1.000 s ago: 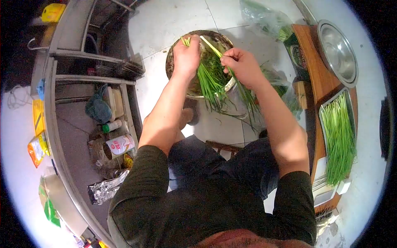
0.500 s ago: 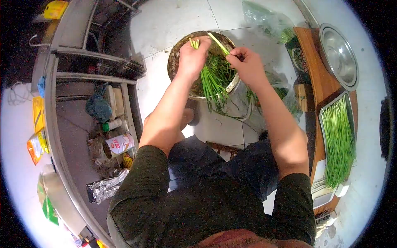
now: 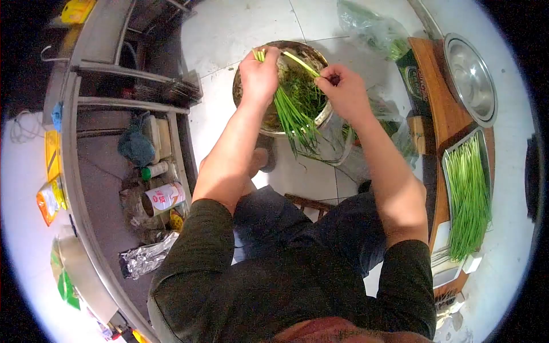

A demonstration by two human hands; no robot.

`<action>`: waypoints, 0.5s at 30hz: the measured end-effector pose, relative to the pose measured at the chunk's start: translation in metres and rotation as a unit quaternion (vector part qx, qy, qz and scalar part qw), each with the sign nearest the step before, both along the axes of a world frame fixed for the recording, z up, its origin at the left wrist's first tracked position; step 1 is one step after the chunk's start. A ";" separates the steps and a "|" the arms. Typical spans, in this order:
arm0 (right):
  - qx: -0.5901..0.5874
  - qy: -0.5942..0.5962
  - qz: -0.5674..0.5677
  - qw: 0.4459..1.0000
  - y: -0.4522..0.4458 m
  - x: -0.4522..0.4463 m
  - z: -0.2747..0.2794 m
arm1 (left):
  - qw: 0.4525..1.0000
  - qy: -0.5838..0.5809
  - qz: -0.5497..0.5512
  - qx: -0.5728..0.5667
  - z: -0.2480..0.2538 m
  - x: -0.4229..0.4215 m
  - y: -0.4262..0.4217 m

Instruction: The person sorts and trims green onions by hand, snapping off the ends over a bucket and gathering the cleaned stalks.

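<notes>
My left hand (image 3: 260,77) is closed round a bunch of green stalks (image 3: 291,114), their pale ends poking out above it and the leaves hanging down over a round basin (image 3: 239,86). My right hand (image 3: 342,91) pinches a single pale-ended stalk (image 3: 301,63) between thumb and finger, over the basin's right side. That stalk slants up and left toward my left hand. Loose green scraps (image 3: 309,94) lie inside the basin.
Trimmed green stalks (image 3: 468,197) fill a tray on the wooden board (image 3: 432,74) at right, below a metal bowl (image 3: 469,80). Plastic bags (image 3: 372,26) of greens lie right of the basin. A shelf with a can (image 3: 166,198) stands at left.
My left hand has shifted slightly left with its bunch since half a second ago. Compared with one second ago, the long leaves that hung below my right hand no longer show there.
</notes>
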State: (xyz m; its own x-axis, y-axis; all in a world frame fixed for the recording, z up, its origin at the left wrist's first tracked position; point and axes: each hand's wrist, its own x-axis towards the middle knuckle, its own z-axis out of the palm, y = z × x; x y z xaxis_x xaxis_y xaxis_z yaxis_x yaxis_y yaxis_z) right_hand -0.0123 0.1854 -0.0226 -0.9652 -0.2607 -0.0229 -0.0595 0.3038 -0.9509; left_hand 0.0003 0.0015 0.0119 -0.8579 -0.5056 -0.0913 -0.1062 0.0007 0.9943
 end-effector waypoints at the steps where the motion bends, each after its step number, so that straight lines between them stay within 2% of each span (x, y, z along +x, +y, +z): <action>1: 0.003 0.006 -0.005 1.000 0.001 0.001 0.002 | 1.000 0.008 0.005 0.013 0.000 -0.001 -0.002; 5: 0.035 0.017 -0.008 0.999 0.002 0.001 0.010 | 0.996 0.023 -0.011 0.084 -0.003 -0.003 -0.007; 8: 0.018 0.048 -0.017 0.999 0.001 -0.001 0.002 | 0.998 -0.009 -0.026 0.049 -0.012 -0.003 -0.004; 11: 0.022 0.053 -0.023 0.998 0.001 0.000 0.006 | 0.997 0.011 -0.070 0.027 -0.017 -0.002 -0.002; 15: 0.029 0.042 -0.023 0.998 0.002 -0.002 0.004 | 0.997 -0.004 -0.082 0.006 -0.005 0.003 0.009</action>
